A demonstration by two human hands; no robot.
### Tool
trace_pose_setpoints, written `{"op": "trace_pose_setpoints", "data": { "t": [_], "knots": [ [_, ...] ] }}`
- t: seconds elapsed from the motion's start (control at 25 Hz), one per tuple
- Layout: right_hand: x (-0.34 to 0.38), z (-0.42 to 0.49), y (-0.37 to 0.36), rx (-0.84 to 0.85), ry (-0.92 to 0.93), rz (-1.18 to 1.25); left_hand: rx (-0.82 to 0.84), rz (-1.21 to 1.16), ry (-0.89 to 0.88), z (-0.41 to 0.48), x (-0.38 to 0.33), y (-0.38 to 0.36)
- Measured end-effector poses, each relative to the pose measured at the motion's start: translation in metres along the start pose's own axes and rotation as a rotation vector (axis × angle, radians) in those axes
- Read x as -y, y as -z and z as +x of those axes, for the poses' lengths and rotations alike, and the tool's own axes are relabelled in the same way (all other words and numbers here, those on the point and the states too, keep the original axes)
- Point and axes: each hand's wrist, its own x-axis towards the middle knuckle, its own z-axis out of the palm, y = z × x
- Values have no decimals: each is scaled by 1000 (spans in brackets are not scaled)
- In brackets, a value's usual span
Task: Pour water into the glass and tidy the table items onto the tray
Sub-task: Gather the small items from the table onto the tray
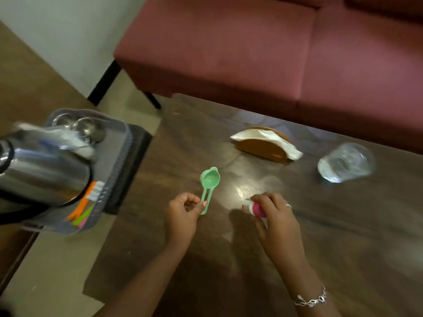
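Note:
My left hand (183, 216) pinches the handle of a green measuring scoop (209, 179) that lies on the dark wooden table (343, 236). My right hand (277, 223) grips a small pink and white tube (255, 209) just above the tabletop. A clear glass (345, 162) with water in it stands at the right of the table. At the far left a grey tray (116, 156) rests on a low stool, holding a steel flask (43, 170), small steel cups (85, 129), white tissue and coloured strips (83, 211).
A wooden napkin holder (265, 145) with white napkins stands at the back middle of the table. A maroon sofa (274, 49) runs behind the table. A gap of pale floor (57, 271) separates the table's left edge from the tray.

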Motion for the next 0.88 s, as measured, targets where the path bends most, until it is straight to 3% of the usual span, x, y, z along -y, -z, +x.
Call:
{"op": "trace_pose_setpoints", "data": {
  "t": [0.36, 0.64, 0.88],
  "knots": [
    [191, 110, -121, 172, 382, 41, -536, -60, 27, 46, 47, 179],
    [258, 166, -217, 389, 516, -152, -585, 9, 85, 61, 82, 232],
    [270, 178, -269, 426, 651, -391, -555, 64, 36, 72, 90, 246]
  ]
}}
